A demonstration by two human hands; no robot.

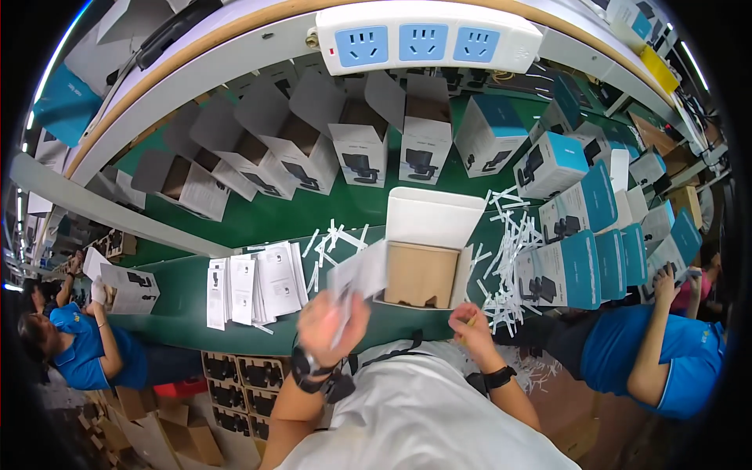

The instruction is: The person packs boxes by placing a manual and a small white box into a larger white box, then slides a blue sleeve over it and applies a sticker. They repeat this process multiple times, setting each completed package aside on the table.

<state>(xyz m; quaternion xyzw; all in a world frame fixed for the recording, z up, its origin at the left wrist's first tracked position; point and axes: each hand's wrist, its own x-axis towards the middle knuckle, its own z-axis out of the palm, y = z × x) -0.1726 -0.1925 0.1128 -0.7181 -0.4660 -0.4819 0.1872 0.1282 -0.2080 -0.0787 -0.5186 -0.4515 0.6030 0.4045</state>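
Observation:
In front of me an open white carton [435, 210] stands with its lid raised, and a brown cardboard insert [423, 274] fills its inside. My left hand [333, 327] is closed on a white printed leaflet [362, 274], smeared by motion, at the carton's left side. My right hand [471, 327] is beside the carton's near right corner with its fingers curled together. A small yellowish bit shows at those fingertips, too small to name. Stacks of white printed leaflets [254, 288] lie on the green table left of my left hand.
Several open white cartons [359, 153] line the table's far side. Closed blue-and-white cartons [558, 270] crowd the right. White paper strips [513, 258] litter the green tabletop [176, 309]. A power strip [429, 35] hangs overhead. Co-workers in blue [658, 356] stand on both sides.

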